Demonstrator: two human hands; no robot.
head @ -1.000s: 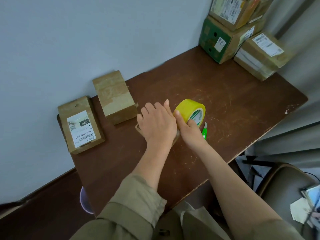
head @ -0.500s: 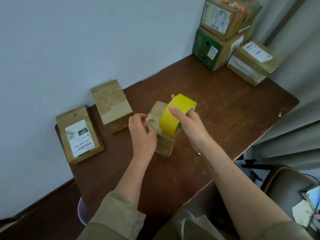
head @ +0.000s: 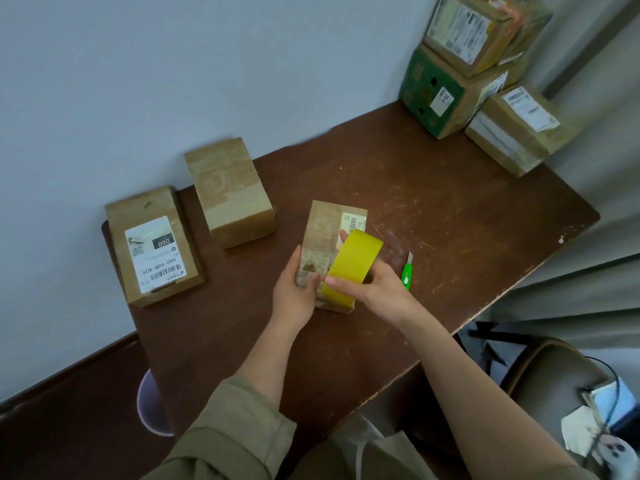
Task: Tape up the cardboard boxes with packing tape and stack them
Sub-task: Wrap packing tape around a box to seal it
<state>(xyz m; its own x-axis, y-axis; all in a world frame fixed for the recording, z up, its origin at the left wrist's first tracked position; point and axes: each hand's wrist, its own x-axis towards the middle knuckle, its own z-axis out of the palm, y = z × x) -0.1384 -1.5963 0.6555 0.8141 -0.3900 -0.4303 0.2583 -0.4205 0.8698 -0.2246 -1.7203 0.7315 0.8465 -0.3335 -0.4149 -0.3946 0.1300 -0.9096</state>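
Three small cardboard boxes are seen on the brown worktop (head: pixel 450 216) in the head view. The middle box (head: pixel 329 233), at the centre of the frame, is gripped at its near left side by the left hand (head: pixel 294 292). A yellow tape roll (head: pixel 353 268) is grasped in the right hand's (head: pixel 381 289) grip, held over the near end of that box. A plain box (head: pixel 230 192) and a labelled box (head: pixel 152 244) lie at the left. A green cutter (head: pixel 407 271) lies just right of the hands. Stacked boxes (head: pixel 474 64) are seen at the upper right.
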